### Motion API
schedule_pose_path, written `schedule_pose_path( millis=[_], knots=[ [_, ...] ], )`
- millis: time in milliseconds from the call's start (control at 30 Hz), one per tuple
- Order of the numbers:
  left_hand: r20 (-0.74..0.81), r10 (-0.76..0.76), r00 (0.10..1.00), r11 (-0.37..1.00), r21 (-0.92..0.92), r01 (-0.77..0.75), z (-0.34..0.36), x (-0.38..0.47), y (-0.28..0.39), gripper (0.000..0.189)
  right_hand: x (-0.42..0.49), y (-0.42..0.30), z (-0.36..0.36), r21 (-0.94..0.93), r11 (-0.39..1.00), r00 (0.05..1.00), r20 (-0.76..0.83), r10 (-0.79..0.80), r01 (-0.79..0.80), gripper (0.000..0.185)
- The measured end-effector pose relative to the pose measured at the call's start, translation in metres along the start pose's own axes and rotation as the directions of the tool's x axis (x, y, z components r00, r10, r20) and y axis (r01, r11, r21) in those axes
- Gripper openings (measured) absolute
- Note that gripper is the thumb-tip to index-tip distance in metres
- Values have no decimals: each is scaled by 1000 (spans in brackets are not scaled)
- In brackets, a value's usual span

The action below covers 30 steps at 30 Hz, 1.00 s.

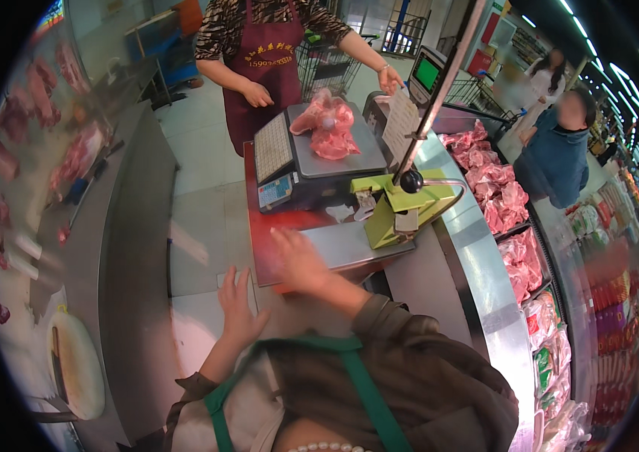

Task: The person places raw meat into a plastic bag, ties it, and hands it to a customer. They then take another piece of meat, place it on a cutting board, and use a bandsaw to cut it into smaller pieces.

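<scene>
My left hand (pixel 240 308) is raised over the tiled floor, fingers apart and nothing in it. Blurred by motion, my right hand (pixel 302 263) reaches over the red counter top (pixel 265 248) with fingers extended; nothing shows in its grasp, and I cannot tell if it touches the surface. Just beyond it stands a green metal bag-neck sealer (pixel 393 217) on a flat metal base. Farther off, a digital weighing scale (pixel 347 169) with a keypad carries bagged raw meat (pixel 330 124) on its steel platform.
Across the scale a co-worker in a maroon apron (pixel 265 51) touches a paper sheet (pixel 401 121). A slanting metal pole (pixel 438 85) rises beside the sealer. Meat trays (pixel 489 175) line the right counter. On my left are a steel bench (pixel 127 226) and a round cutting board (pixel 76 361) with a knife.
</scene>
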<state>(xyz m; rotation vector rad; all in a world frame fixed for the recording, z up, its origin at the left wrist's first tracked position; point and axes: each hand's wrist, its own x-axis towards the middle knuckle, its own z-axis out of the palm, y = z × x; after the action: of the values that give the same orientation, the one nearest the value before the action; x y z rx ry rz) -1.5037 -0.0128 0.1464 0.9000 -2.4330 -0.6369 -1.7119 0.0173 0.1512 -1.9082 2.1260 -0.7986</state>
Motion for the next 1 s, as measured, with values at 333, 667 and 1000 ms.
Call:
schedule_pose_path(
  millis=[333,667,1000],
  knots=[
    [77,185,980,982,-51,-181,-3,178,-56,95,93,51,-37,115,942,848,-411,335,-316,85],
    [186,449,874,894,-95,-439,48,413,-85,99,164,96,-41,-5,770,625,-587,515,-639,88],
    [228,607,762,795,-164,-584,91,527,-64,104,204,143,-68,0,496,437,-472,766,-868,105]
  ],
)
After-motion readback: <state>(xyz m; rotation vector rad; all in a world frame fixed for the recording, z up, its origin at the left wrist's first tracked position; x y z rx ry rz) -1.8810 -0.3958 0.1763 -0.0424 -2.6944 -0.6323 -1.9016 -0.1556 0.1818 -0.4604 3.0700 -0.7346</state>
